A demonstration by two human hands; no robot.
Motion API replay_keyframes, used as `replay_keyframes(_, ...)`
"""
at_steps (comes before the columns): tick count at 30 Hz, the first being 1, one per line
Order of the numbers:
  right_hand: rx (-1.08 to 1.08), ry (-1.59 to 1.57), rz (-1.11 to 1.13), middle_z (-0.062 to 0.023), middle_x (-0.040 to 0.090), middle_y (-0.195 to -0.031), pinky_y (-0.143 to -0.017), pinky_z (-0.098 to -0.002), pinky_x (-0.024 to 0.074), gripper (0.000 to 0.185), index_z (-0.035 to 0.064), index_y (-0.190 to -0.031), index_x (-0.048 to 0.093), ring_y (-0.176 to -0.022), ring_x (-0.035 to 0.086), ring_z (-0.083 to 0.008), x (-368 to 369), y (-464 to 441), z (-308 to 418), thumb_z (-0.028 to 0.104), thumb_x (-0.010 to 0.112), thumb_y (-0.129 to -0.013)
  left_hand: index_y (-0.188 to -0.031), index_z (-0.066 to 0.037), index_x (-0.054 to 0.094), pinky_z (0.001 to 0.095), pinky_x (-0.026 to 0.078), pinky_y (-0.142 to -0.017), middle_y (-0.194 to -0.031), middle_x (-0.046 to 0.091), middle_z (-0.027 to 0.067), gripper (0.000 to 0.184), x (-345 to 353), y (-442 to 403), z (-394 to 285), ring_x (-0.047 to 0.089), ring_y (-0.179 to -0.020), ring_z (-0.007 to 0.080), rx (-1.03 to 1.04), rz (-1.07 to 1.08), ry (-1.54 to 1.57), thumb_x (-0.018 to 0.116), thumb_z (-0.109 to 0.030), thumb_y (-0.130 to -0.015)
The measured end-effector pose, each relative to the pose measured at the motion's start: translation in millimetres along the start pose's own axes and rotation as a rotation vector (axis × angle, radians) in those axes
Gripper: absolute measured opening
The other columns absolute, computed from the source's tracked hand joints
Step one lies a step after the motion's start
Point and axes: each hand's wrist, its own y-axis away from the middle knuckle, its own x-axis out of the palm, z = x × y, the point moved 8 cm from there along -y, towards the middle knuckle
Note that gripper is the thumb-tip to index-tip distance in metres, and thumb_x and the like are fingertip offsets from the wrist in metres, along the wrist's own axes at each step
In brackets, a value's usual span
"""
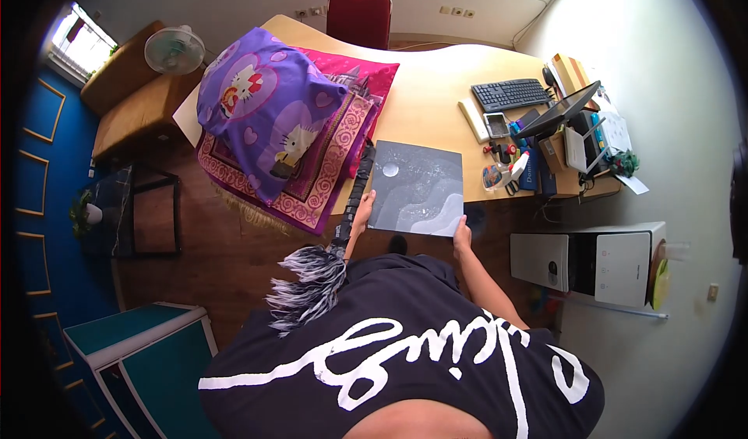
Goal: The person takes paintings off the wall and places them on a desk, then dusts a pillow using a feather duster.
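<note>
Well, the grey painting sits between both hands, closed on its side edges.

Matt panel, smooth wood-look table

White script on your black shirt seems to include "king"; your blue box shows "Dom", its remaining letters unclear.

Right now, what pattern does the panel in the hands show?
The panel has grey waves, white specks, a pale disc; head view.
</note>
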Motion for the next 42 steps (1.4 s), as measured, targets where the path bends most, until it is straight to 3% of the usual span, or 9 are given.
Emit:
replay_keyframes(5,0.000,-0.006,-0.057,-0.0146,0.066,-0.108,-0.086,-0.0371,0.0463,0.071,-0.0051,-0.116,0.061,-0.100,0.061,-0.0243,9,-34,-3,0.058,0.034,-0.097,-0.120,0.003,0.061,0.0272,0.043,-0.089,-0.106,0.066,0.0065,0.049,-12,-27,-1,0.057,-0.097,0.0137,0.389,-0.060,-0.139,0.055,-0.039,-0.097)
replay_keyframes(12,0.154,-0.340,-0.011,-0.0168,0.061,-0.119,-0.090,-0.0377,0.0471,0.064,-0.0118,-0.117,0.056,-0.108,0.059,-0.0239,37,-66,12,0.048,0.046,-0.096,-0.121,0.004,0.056,0.0323,0.042,-0.095,-0.115,0.061,0.0206,0.054,-27,37,-27,0.056,-0.108,0.0251,0.262,-0.269,-0.432,0.054,-0.043,-0.094)
replay_keyframes(18,0.185,-0.669,0.226,-0.0102,0.060,-0.121,-0.081,-0.0476,0.0528,0.049,0.0069,-0.128,0.052,-0.104,0.062,-0.0304,70,-87,18,0.044,0.042,-0.098,-0.116,-0.003,0.064,0.0311,0.050,-0.078,-0.101,0.068,0.0100,0.046,-38,85,-22,0.062,-0.084,0.0143,0.172,-0.188,-0.421,0.055,-0.043,-0.094)
replay_keyframes(20,0.193,-0.757,0.397,-0.0117,0.059,-0.122,-0.084,-0.0492,0.0534,0.050,0.0058,-0.128,0.051,-0.105,0.061,-0.0333,86,-98,12,0.044,0.044,-0.097,-0.108,-0.003,0.066,0.0292,0.048,-0.064,-0.083,0.065,0.0044,0.042,-53,90,-8,0.060,-0.070,0.0122,0.325,-0.272,-0.458,0.057,-0.041,-0.094)
replay_keyframes(24,0.128,-0.724,0.283,-0.0196,0.055,-0.124,-0.087,-0.0508,0.0545,0.049,-0.0057,-0.126,0.047,-0.104,0.061,-0.0360,84,-98,-1,0.033,0.049,-0.096,-0.094,-0.004,0.069,0.0295,0.044,-0.049,-0.063,0.062,0.0030,0.041,-81,125,14,0.055,-0.051,0.0116,0.084,-0.337,-0.389,0.060,-0.044,-0.090)
replay_keyframes(31,0.340,-0.628,0.102,-0.0264,0.054,-0.118,-0.075,-0.0423,0.0606,0.060,-0.0117,-0.122,0.044,-0.084,0.066,-0.0391,89,-87,-49,0.041,0.051,-0.095,-0.101,-0.005,0.068,0.0441,0.050,-0.083,-0.095,0.070,0.0179,0.043,-131,213,35,0.065,-0.094,0.0367,0.055,-0.442,-0.794,0.055,-0.045,-0.091)
replay_keyframes(35,0.462,-0.668,0.250,-0.0223,0.061,-0.108,-0.065,-0.0342,0.0580,0.052,-0.0104,-0.114,0.052,-0.079,0.067,-0.0319,96,-14,-73,0.038,0.054,-0.095,-0.090,-0.005,0.069,0.0435,0.050,-0.072,-0.089,0.069,0.0182,0.041,-216,185,173,0.066,-0.083,0.0344,0.140,-0.502,-0.858,0.058,-0.045,-0.088)
replay_keyframes(38,0.477,-0.461,0.841,-0.0119,0.055,-0.126,-0.093,-0.0455,0.0494,0.077,0.0069,-0.136,0.043,-0.108,0.056,-0.0315,130,40,-73,0.068,0.037,-0.090,-0.090,-0.005,0.069,0.0433,0.050,-0.072,-0.090,0.069,0.0182,0.041,-242,205,189,0.066,-0.084,0.0340,0.118,-0.508,-0.821,0.058,-0.045,-0.088)
replay_keyframes(42,0.555,-0.288,0.822,-0.0129,0.060,-0.098,-0.070,-0.0451,0.0501,0.055,0.0070,-0.108,0.052,-0.081,0.055,-0.0313,183,45,-105,0.058,0.037,-0.095,-0.089,-0.005,0.069,0.0430,0.050,-0.073,-0.090,0.069,0.0180,0.042,-263,221,202,0.066,-0.085,0.0333,0.015,-0.486,-0.769,0.058,-0.045,-0.088)
